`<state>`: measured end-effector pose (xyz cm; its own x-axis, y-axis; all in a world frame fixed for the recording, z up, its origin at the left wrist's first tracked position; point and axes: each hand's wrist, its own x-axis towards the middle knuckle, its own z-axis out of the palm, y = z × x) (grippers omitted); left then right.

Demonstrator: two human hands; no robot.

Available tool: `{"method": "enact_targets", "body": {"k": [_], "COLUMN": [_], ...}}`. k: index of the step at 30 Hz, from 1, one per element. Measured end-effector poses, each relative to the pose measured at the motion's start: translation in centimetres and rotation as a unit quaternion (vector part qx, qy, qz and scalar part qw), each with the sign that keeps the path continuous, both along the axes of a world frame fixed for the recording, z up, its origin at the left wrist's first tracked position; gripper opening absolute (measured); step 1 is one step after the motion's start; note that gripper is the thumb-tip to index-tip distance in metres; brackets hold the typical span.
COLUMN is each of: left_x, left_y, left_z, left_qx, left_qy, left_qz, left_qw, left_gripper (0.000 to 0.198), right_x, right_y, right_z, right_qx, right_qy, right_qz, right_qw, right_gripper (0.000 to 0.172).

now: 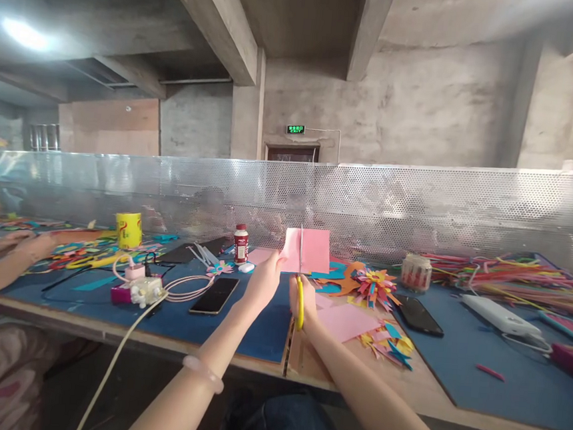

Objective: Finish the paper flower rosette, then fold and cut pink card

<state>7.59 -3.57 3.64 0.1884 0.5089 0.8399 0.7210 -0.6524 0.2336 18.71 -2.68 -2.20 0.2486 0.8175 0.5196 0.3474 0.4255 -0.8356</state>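
A sheet of pink paper (316,250) is held upright over the table. My left hand (263,278) grips its left side, fingers closed on the edge. My right hand (304,299) is closed around yellow-handled scissors (301,304), just below the paper. The scissor blades point upward and cross the paper near its middle; how far they have cut cannot be made out. Flat pink paper (347,321) lies on the table beside my right hand. Behind it sits a multicoloured paper flower (374,286), near orange and blue cut-outs.
Left of my hands are a phone (214,296), a dark red bottle (240,243), a power strip with cables (145,291) and a yellow container (128,230). Another person's hand (37,247) is at far left. On the right lie another phone (419,315) and a white device (500,315).
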Motion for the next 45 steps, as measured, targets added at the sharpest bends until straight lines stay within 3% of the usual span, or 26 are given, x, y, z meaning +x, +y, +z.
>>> {"method": "enact_targets", "body": {"k": [11, 19, 24, 28, 32, 36, 40, 43, 45], "left_x": [-0.5, -1.0, -1.8, -2.5, -3.1, -3.3, -3.1, -3.1, -3.2], "left_y": [0.3, 0.5, 0.9, 1.2, 1.4, 1.1, 0.7, 0.4, 0.3], "left_z": [-0.5, -1.3, -2.7, -3.7, -3.9, -3.7, -3.6, -3.7, -3.8], "left_qx": [-0.027, -0.048, -0.111, -0.198, -0.251, -0.267, -0.303, -0.329, -0.344], "left_qy": [-0.017, -0.101, -0.205, -0.323, -0.395, -0.421, -0.416, -0.403, -0.383], "left_qz": [0.039, 0.045, -0.069, -0.192, -0.234, -0.279, -0.316, -0.334, -0.345], "left_qw": [0.999, 0.993, 0.97, 0.905, 0.852, 0.821, 0.797, 0.786, 0.785], "left_gripper": [0.02, 0.016, 0.022, 0.029, 0.035, 0.031, 0.031, 0.03, 0.029], "right_x": [-0.1, 0.0, -0.1, 0.3, 1.1, 1.5, 1.6, 1.8, 1.9], "right_y": [0.5, 0.2, 0.5, 1.2, 1.8, 1.7, 1.2, 0.9, 0.6], "right_z": [0.1, 0.5, 0.8, 0.9, 0.5, -0.1, -0.1, 0.9, 1.7], "right_qx": [-0.028, -0.096, -0.122, -0.14, -0.152, -0.146, -0.09, -0.057, -0.037], "right_qy": [-0.041, -0.054, -0.098, -0.168, -0.251, -0.306, -0.311, -0.28, -0.224], "right_qz": [-0.008, 0.01, -0.001, -0.033, -0.074, -0.097, -0.103, -0.095, -0.049], "right_qw": [0.999, 0.994, 0.988, 0.975, 0.953, 0.936, 0.94, 0.954, 0.973], "right_gripper": [0.023, 0.032, 0.038, 0.033, 0.016, 0.013, 0.011, 0.03, 0.048]}}
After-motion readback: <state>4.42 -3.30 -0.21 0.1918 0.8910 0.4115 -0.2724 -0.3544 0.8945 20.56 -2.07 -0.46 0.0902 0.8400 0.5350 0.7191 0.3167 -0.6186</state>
